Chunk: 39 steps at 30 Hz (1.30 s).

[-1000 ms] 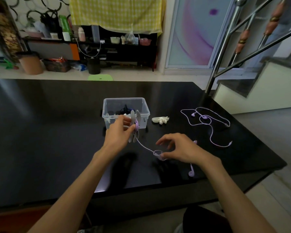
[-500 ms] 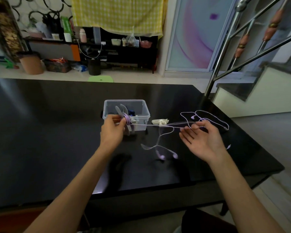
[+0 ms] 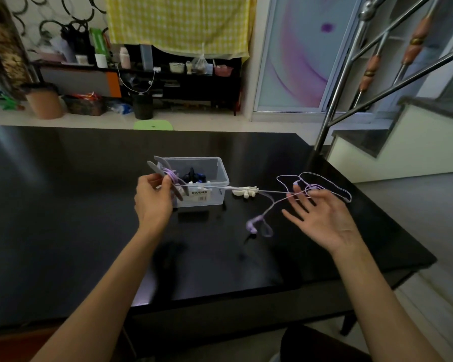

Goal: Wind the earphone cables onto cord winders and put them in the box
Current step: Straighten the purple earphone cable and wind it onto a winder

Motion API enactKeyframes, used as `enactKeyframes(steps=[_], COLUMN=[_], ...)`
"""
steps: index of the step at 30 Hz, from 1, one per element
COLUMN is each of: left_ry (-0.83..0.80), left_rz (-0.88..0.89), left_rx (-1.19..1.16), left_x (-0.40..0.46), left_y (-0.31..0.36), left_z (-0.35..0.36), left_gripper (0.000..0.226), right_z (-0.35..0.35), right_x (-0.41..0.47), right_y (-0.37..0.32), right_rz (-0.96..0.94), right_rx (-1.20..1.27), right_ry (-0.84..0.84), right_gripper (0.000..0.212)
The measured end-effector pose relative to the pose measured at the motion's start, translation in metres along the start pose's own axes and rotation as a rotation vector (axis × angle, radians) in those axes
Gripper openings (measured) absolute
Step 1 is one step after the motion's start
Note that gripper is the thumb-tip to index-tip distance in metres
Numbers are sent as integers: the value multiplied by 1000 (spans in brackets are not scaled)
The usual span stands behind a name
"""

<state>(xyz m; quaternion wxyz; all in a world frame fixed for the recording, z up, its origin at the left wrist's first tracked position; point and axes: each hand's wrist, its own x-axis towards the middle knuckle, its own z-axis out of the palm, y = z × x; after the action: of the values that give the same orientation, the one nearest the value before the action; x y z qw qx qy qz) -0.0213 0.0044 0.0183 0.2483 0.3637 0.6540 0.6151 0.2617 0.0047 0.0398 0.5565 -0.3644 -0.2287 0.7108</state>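
My left hand [image 3: 152,199] grips a grey cord winder [image 3: 168,178] with purple cable wound round its middle, held just left of the clear plastic box [image 3: 215,165]. The purple earphone cable [image 3: 270,205] runs taut from the winder to the fingers of my right hand [image 3: 322,218], which is palm up with spread fingers and the cable lying over the fingertips. Its two earbuds [image 3: 254,224] dangle blurred above the table. A white cord winder [image 3: 245,192] lies right of the box. A second purple earphone [image 3: 324,180] lies loose beyond my right hand.
The box holds dark wound earphones [image 3: 192,176] and has a label on its front. The black glossy table [image 3: 63,205] ends close to the right, by a steel stair railing [image 3: 332,105]. A green stool [image 3: 153,124] stands behind the table.
My right hand swung from the table near the middle out to the right and turned palm up, pulling the cable taut. The earbuds lifted off the table. My left hand tilted the winder leftwards.
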Motion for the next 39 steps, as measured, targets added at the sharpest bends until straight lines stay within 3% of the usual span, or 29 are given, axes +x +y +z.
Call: enactKeyframes(steps=[2,5,7,12,16,18,21,23,26,28,30,32,34,37,39], left_ry=[2,17,12,52,89,144,232,236,66,-138,-351,-552,-698,-748,-716], left_rz=[34,107,142,121,72,53,29,27,27,9,-12,-48,-63,-48,-55], left_rx=[30,19,-15,-102,-108,-135,-164,-168,-168,-159,-163,-161,-121,-114,-151], left_x=[-3,-9,-10,-2,4,10,18,18,14,6,-7,-20,-28,-38,-41], left_y=[5,10,14,14,9,6,6,7,9,12,17,21,21,20,19], left_z=[-1,0,0,-5,-10,-12,-18,-20,-17,-12,-6,2,12,23,27], left_gripper=[24,28,30,25,29,24,16,17,30,33,20,11,12,21,27], right_z=[0,0,-1,-2,-9,-16,-34,-37,-41,-41,-36,-19,12,54,64], right_x=[1,6,6,1,-5,-3,13,15,14,12,12,9,0,-12,-17], right_y=[0,9,12,0,-9,-6,-3,-3,2,3,2,5,18,40,49], right_rz=[3,-56,-48,16,167,185,-83,-223,-203,-59,15,-148,-314,-137,48], right_rx=[81,-526,-718,-462,-735,-1013,-1504,-1545,-1607,-1662,-1693,-1581,-1290,-865,-849], right_ry=[66,247,255,-93,-253,-126,349,531,580,497,347,156,-41,-265,-386], right_gripper=[10,5,10,39,59,53,38,36,39,47,66,71,58,38,32])
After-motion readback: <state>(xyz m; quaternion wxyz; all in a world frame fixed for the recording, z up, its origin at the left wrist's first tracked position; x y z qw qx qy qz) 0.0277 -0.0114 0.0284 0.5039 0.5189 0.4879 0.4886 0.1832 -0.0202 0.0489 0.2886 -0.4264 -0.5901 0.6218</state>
